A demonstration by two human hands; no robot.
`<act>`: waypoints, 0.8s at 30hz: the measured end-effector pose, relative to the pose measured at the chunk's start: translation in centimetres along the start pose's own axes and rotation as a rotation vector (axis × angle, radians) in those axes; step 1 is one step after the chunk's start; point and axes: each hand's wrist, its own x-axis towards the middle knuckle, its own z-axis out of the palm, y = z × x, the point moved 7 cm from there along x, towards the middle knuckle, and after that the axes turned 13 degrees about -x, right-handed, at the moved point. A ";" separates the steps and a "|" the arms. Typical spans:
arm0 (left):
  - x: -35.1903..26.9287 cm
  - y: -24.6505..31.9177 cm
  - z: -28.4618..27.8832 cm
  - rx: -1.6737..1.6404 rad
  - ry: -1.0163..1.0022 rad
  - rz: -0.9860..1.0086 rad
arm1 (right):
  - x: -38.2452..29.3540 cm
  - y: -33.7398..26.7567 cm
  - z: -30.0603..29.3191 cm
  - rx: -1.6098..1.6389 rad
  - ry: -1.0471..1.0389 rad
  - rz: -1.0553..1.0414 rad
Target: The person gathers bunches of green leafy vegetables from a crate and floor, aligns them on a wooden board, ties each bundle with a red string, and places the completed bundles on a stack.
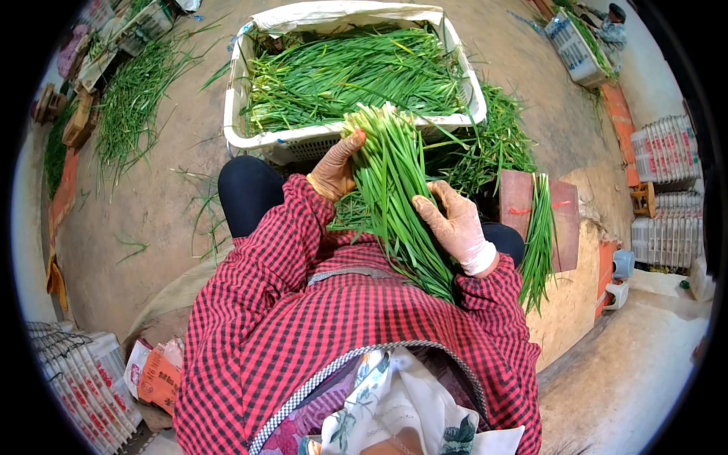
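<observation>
A thick bundle of green garlic chives [389, 176] slants across my lap, pale cut ends up by the crate and leaf tips toward my right sleeve. My left hand [335, 168], in a thin soiled glove, holds it near the pale ends. My right hand [455, 224], also gloved, grips the right edge of the leaves lower down; its farther fingers are partly hidden. Just beyond stands a white plastic crate [234, 111] with chives [358, 74] heaped inside. To my right, a smaller chive bunch [539, 239] lies over a red tie [562, 203] on a reddish board [569, 227].
Loose chives [500, 133] pile beside the crate, and another heap [133, 102] lies on the floor at left. A person [614, 34] sits by another filled crate [580, 54] at far right. Stacked white crates [665, 149] line the right wall; more crates [85, 381] stand at lower left.
</observation>
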 end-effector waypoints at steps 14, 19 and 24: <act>0.2 -0.1 3.2 0.122 -0.157 -0.105 | -0.1 -4.0 0.2 -0.360 -0.007 -0.161; 0.0 -0.1 4.1 0.153 -0.174 -0.094 | 0.8 -3.3 -0.8 -0.282 -0.068 -0.062; 0.0 0.1 4.1 0.189 -0.184 -0.091 | 2.2 -2.5 -2.8 0.115 0.262 -0.065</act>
